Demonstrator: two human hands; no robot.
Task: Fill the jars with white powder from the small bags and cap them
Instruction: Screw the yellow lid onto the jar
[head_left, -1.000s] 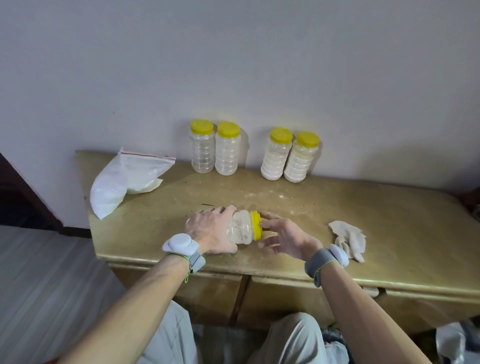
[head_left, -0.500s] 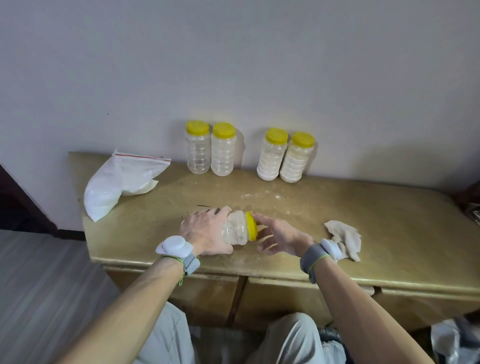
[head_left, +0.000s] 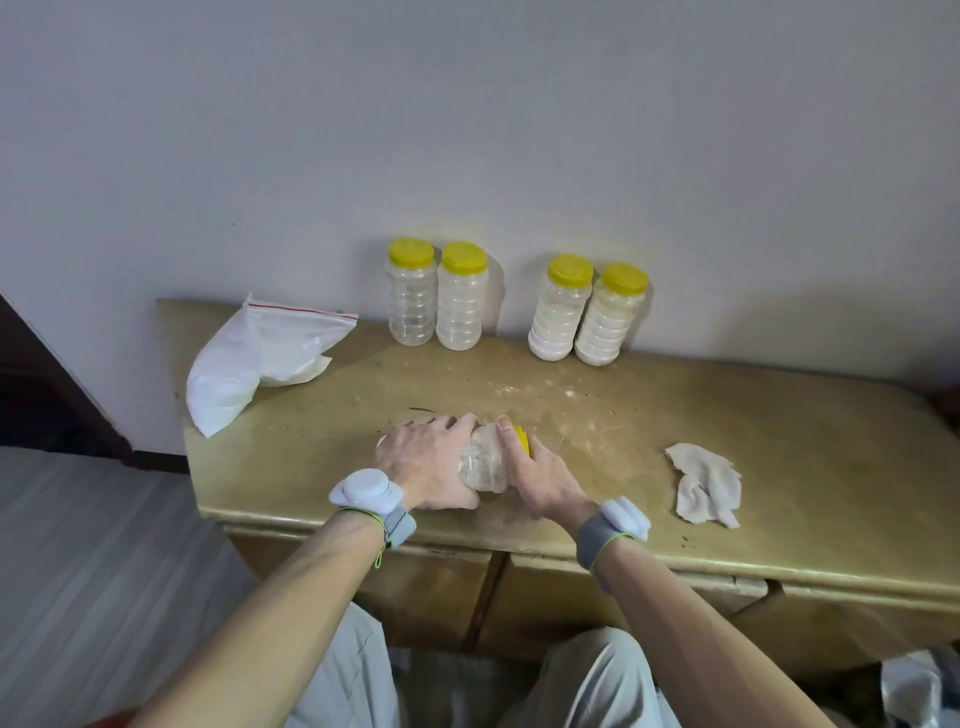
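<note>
A clear ribbed jar (head_left: 483, 462) lies on its side near the front of the worn table (head_left: 779, 467). My left hand (head_left: 428, 460) grips its body from above. My right hand (head_left: 537, 475) wraps round the jar's yellow cap (head_left: 522, 446), which is mostly hidden under the fingers. A zip bag of white powder (head_left: 249, 364) lies at the table's back left. Several capped jars stand against the wall: two nearly clear ones (head_left: 436, 299) on the left, two holding white powder (head_left: 584, 317) on the right.
A crumpled beige cloth (head_left: 704, 483) lies on the table to the right of my hands. Traces of spilled powder dust the tabletop behind the jar. Drawer fronts (head_left: 519, 597) sit below the table edge, above my knees.
My right hand moved in from beside the cap and closed over it. The left hand kept its hold on the lying jar.
</note>
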